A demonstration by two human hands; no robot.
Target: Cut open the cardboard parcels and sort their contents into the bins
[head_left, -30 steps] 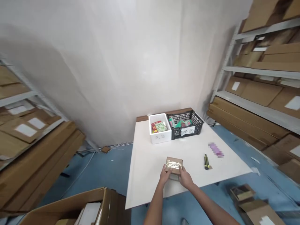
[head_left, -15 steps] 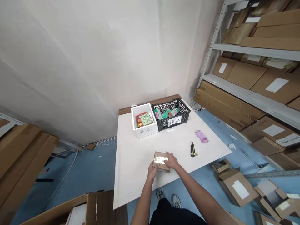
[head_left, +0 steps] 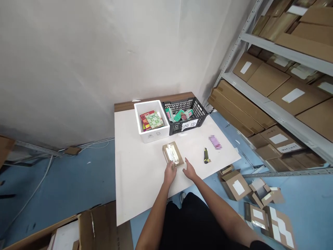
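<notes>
A small cardboard box (head_left: pixel 179 152) with shiny clear tape across its top lies on the white table (head_left: pixel 140 180). My left hand (head_left: pixel 170 172) grips its near left edge, fingers bent over the taped top. Just off the box's near right corner is my right hand (head_left: pixel 189 171), empty, with thumb and forefinger apart. Farther right lies a black and yellow utility knife (head_left: pixel 206 156), with a small brown scrap beside it. A pixelated pink-purple item (head_left: pixel 215 142) rests beyond the knife.
At the table's back stand a white foam box (head_left: pixel 153 134) holding booklets and a black plastic crate (head_left: pixel 186 126) holding green and pink packs. Shelves (head_left: pixel 275 107) full of cartons rise on the right. Opened cartons (head_left: pixel 235 185) litter the blue floor; a large carton (head_left: pixel 101 225) stands lower left.
The small box has turned and moved away from me onto the table. My right hand has let go of it, while my left hand stays on it. The whole view has shifted.
</notes>
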